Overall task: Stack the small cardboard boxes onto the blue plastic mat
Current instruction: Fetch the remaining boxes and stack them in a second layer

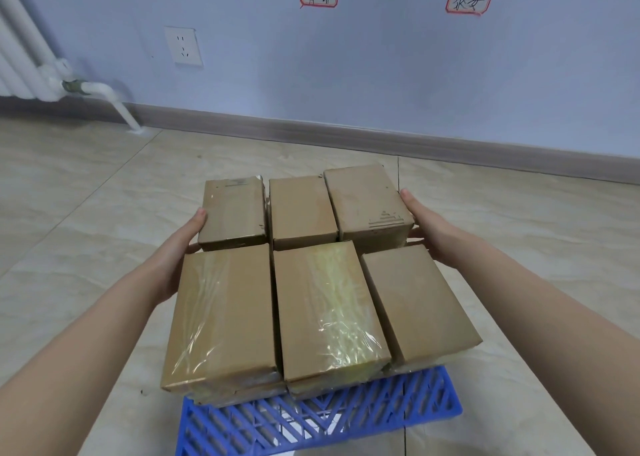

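pale floor tiles (86, 213) hold the blue plastic lattice mat (426, 390), already stacked with small brown cardboard boxes (329, 303) in layers, while the left hand (176, 251) and right hand (429, 230) press straight fingers (198, 218) against the far row's sides, apparently squaring up.

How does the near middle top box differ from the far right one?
The near middle box has yellowish tape across its top; the far right box looks matt, with a stamped mark by its near edge. The right hand touches the far right box; no hand touches the near middle one. Both are brown cardboard.
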